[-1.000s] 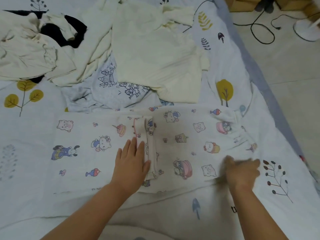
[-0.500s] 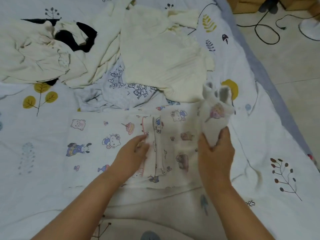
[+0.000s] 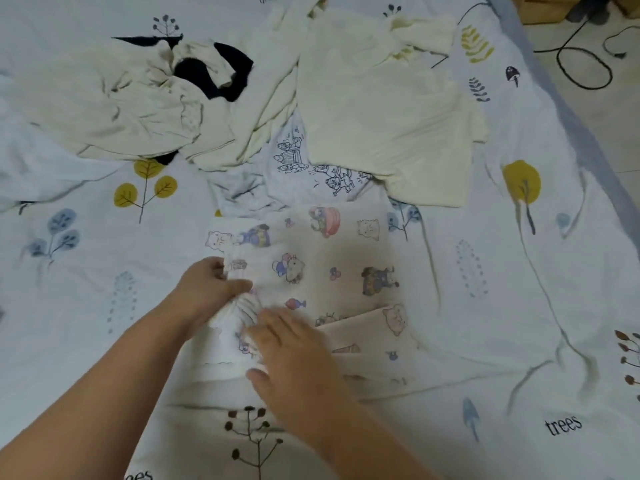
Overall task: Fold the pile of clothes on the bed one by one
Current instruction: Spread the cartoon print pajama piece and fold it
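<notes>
Nearest the bed's (image 3: 519,306) near edge, the right hand (image 3: 294,355) lies palm down on the cartoon-print garment (image 3: 325,271), fingers fairly straight and spread over a bunched fold at its lower left part; it presses rather than grasps. Just beyond and to the left, the left hand (image 3: 207,289) has thumb and fingers curled round the garment's gathered left edge, pinching the cloth where ribbed folds bunch up between the two hands.

The garment is white with small coloured cartoon figures: cats, bears, a pink basket, a fish. It lies folded into a rough rectangle in the middle of the bed, with one flap overlapping at its lower right, towards the near edge.

Farther in, touching the garment's far edge, lies a pale cloth with blue line drawings (image 3: 311,168). Over it sits a cream garment (image 3: 381,109), spread fairly flat towards the bed's right edge. Towards the far left lies a crumpled cream heap (image 3: 114,109) with a dark garment (image 3: 221,74) showing through it. A black cable (image 3: 581,64) loops on the floor beyond the right edge.
</notes>
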### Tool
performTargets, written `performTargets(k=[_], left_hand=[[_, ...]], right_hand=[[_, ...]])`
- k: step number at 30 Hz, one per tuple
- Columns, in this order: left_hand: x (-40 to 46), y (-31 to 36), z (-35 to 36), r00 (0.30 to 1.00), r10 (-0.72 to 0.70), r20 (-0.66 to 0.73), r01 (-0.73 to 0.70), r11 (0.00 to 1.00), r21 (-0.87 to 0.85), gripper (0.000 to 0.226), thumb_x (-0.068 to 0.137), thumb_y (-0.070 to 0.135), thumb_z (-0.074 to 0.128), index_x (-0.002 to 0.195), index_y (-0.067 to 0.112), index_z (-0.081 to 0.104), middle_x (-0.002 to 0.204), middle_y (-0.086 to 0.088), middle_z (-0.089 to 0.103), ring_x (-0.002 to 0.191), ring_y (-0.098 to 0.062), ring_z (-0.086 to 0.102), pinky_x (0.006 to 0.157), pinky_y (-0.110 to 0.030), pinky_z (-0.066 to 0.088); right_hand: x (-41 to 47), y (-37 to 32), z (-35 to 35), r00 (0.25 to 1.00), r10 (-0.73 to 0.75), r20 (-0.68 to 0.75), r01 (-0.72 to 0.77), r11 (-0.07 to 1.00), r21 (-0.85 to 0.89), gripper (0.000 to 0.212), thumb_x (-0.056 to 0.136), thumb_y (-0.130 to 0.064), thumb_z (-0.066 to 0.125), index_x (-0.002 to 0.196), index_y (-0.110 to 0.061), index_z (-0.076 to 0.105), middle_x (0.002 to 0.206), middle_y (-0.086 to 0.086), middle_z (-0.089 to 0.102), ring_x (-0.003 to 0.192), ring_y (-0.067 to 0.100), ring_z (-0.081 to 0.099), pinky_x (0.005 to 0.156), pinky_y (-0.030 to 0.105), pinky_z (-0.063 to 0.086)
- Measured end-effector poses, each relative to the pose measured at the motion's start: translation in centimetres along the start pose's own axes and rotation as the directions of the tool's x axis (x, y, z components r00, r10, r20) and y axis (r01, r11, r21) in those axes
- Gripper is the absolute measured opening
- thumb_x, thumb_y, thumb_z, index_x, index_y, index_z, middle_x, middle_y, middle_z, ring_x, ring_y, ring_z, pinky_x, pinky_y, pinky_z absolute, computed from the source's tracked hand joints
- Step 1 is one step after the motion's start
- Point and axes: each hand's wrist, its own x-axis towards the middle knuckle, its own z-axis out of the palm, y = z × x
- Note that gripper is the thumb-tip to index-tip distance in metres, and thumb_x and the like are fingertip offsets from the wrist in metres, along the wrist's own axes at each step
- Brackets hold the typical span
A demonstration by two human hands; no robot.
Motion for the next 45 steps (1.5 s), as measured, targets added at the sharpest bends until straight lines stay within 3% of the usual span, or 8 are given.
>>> performTargets(k=[5,10,16,22,25,29,42,45], left_hand=[[1.6,-1.0,-1.6,0.967,0.071,-0.244,-0.078,0.997,-0.019,0.012,0.083,0.012,0.063,0.089,0.022,0.062,0.091,-0.004,0.067,0.071,-0.018,0.063,0.054,-0.026,0.045],[1.9,-2.3,-0.7,0.961,0.045,-0.271,0.016,0.975,0.221,0.053,0.084,0.032,0.066,0.125,0.006,0.043,0.102,-0.004,0.056,0.097,-0.028,0.055,0.08,-0.035,0.046],[1.0,-0.4,-0.4,0.873,0.281,-0.398,0.092,0.707,0.701,0.035,0.088,0.015,0.051,0.12,0.001,0.044,0.111,-0.026,0.052,0.094,-0.038,0.048,0.077,-0.045,0.037],[2.1,5.2,7.5,0.705,0.703,0.089,-0.444,0.341,0.829,0.027,0.091,0.021,0.049,0.115,0.013,0.058,0.119,-0.007,0.054,0.114,-0.028,0.046,0.094,-0.04,0.031],[4.2,6.6,11.4,0.767,0.609,0.201,-0.443,0.276,0.853,0.038,0.097,0.038,0.037,0.123,0.014,0.05,0.128,-0.004,0.051,0.124,-0.025,0.041,0.108,-0.046,0.021],[6.6,7.7,13.6,0.758,0.595,0.266,-0.43,0.151,0.89,0.03,0.097,0.031,0.036,0.103,0.01,0.057,0.102,-0.008,0.062,0.092,-0.028,0.057,0.084,-0.038,0.033],[6.8,5.0,9.5,0.566,0.823,-0.056,-0.395,0.33,0.857,0.029,0.089,0.023,0.05,0.11,0.005,0.059,0.114,-0.018,0.057,0.105,-0.035,0.051,0.092,-0.045,0.027],[5.3,1.7,6.4,0.686,0.719,-0.107,-0.244,0.366,0.898,0.052,0.088,0.034,0.055,0.129,0.005,0.043,0.136,-0.023,0.04,0.127,-0.035,0.034,0.103,-0.058,0.02]], right_hand=[[-1.1,3.6,-1.7,0.796,0.329,-0.509,-0.32,0.941,0.109,0.049,0.081,-0.006,0.065,0.129,-0.003,0.053,0.139,0.02,0.046,0.13,0.037,0.04,0.108,0.046,0.031],[-1.7,7.1,-1.4,0.758,0.635,-0.152,-0.624,0.773,0.116,0.059,0.1,-0.034,0.032,0.15,-0.022,0.003,0.158,0.007,-0.007,0.144,0.024,0.002,0.116,0.035,0.012],[-2.9,8.2,-1.5,0.667,0.681,-0.303,-0.587,0.73,0.35,0.051,0.097,-0.029,0.04,0.145,-0.019,0.024,0.141,0.005,0.034,0.122,0.022,0.042,0.094,0.033,0.038],[-3.1,8.6,-1.3,0.647,0.741,-0.178,-0.63,0.652,0.422,0.053,0.097,-0.041,0.037,0.144,-0.019,0.024,0.13,0.008,0.047,0.11,0.026,0.053,0.088,0.035,0.041],[-3.0,8.9,-1.2,0.663,0.734,-0.143,-0.637,0.655,0.407,0.056,0.096,-0.048,0.03,0.145,-0.024,0.018,0.126,0.007,0.05,0.105,0.026,0.056,0.089,0.036,0.044],[-3.4,9.6,-0.9,0.682,0.718,-0.138,-0.635,0.675,0.377,0.056,0.094,-0.055,0.027,0.143,-0.03,0.016,0.089,-0.008,0.061,0.084,0.016,0.062,0.078,0.031,0.046],[-5.9,11.0,-0.9,0.718,0.69,-0.093,-0.667,0.72,0.19,0.043,0.097,-0.049,0.022,0.121,-0.024,0.048,0.104,-0.005,0.06,0.096,0.014,0.055,0.076,0.026,0.041],[-6.7,10.9,-1.5,0.724,0.689,-0.04,-0.643,0.694,0.325,0.038,0.096,-0.049,0.032,0.127,-0.03,0.042,0.107,-0.008,0.059,0.096,0.012,0.055,0.075,0.026,0.039]])
